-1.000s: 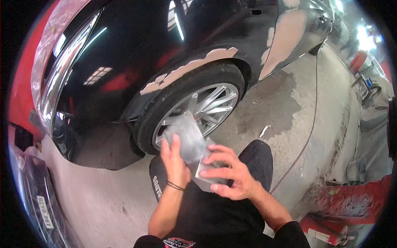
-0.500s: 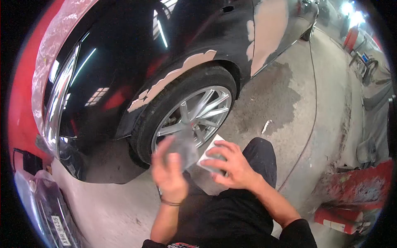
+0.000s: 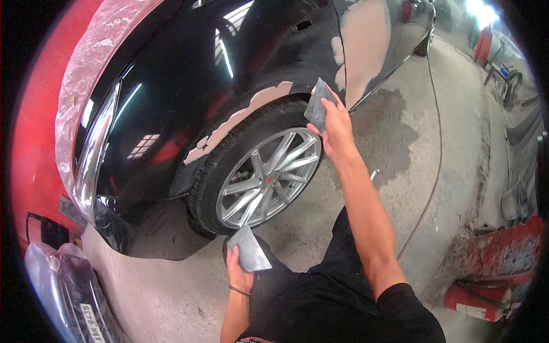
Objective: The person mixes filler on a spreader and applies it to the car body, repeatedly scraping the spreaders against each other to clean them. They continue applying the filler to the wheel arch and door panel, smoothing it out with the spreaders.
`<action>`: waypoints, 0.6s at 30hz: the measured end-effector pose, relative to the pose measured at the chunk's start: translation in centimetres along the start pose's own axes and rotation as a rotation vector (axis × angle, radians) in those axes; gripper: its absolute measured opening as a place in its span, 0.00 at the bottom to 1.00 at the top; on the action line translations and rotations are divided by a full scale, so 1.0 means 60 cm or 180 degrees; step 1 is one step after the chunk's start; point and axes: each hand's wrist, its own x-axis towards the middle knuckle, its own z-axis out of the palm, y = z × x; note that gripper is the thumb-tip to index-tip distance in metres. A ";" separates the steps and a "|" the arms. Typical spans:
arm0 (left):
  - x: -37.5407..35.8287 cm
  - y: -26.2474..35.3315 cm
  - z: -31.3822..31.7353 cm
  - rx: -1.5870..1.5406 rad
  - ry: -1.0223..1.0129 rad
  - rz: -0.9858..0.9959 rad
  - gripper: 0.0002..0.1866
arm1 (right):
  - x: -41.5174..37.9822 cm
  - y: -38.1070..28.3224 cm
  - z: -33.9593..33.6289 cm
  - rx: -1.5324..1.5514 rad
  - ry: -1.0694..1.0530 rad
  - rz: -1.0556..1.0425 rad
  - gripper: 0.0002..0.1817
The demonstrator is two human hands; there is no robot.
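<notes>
Flat metal plate (image 3: 318, 107), one, dark grey: in the right hand (image 3: 336, 121), raised at the rear of the wheel arch.

Head view, changes since the earlier frames: hands formerly close together over the lap, now well apart. Right hand moved up and forward; left hand (image 3: 239, 271) low, before the front of the wheel (image 3: 269, 182). Wheel rim now uncovered by hands and plates.

Positions: dark plate pinched between the right thumb, laid on its face, and fingers behind; pointed corner upward, plate projecting to the left of the hand. Second plate (image 3: 250, 250), lighter grey, gripped at its left side by the left hand, its broad face turned to view, near the lower tyre and above the thigh. Black car (image 3: 171, 86): pale peach patch (image 3: 240, 117) along the arch edge, left of the dark plate; larger peach patch (image 3: 366, 46) beyond the plate, across the panel seam. Black band (image 3: 239, 291) on the left wrist.

Obscured: most right-hand fingers, behind plate and palm; part of the left-hand grip, behind the lighter plate; white scrap (image 3: 374, 174) on the floor, partly covered by the right forearm. Contact between dark plate and bodywork: cannot be told.
</notes>
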 end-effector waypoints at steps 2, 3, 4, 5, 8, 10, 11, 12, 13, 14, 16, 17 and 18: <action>0.009 -0.011 -0.018 -0.0126 0.0069 0.0011 0.20 | 0.006 0.002 0.015 -0.0255 0.0151 -0.0032 0.23; 0.013 -0.014 -0.020 -0.0132 0.0053 0.0003 0.20 | 0.006 0.003 0.019 -0.0323 0.0160 -0.0073 0.24; 0.018 -0.017 -0.024 -0.0140 0.0043 -0.0003 0.20 | 0.007 0.004 0.024 -0.0393 0.0164 -0.0108 0.24; 0.021 -0.018 -0.027 -0.0146 0.0034 -0.0003 0.20 | 0.008 0.006 0.029 -0.0459 0.0164 -0.0143 0.24; 0.022 -0.016 -0.028 -0.0211 0.0118 -0.0049 0.20 | 0.048 0.040 0.019 -0.0782 0.0253 -0.0579 0.25; 0.024 -0.018 -0.034 -0.0262 0.0127 -0.0080 0.20 | 0.049 0.043 0.029 -0.0789 0.0323 -0.0611 0.27; 0.025 -0.018 -0.037 -0.0291 0.0128 -0.0092 0.20 | 0.050 0.043 0.035 -0.0792 0.0353 -0.0633 0.27; 0.027 -0.018 -0.038 -0.0322 0.0135 -0.0107 0.20 | 0.056 0.045 0.037 -0.0936 0.0419 -0.0657 0.28; 0.028 -0.019 -0.040 -0.0356 0.0142 -0.0120 0.20 | 0.061 0.049 0.041 -0.1082 0.0481 -0.0682 0.30; 0.029 -0.020 -0.042 -0.0389 0.0149 -0.0136 0.21 | 0.065 0.052 0.043 -0.1229 0.0546 -0.0707 0.31; 0.026 -0.019 -0.040 -0.0408 0.0115 -0.0128 0.21 | 0.051 0.045 0.057 -0.0994 0.0483 -0.0685 0.33; 0.025 -0.018 -0.038 -0.0414 0.0096 -0.0126 0.21 | 0.043 0.042 0.063 -0.0874 0.0455 -0.0675 0.34; 0.025 -0.017 -0.038 -0.0402 0.0105 -0.0115 0.21 | 0.031 0.038 0.075 -0.0880 0.0439 -0.0788 0.34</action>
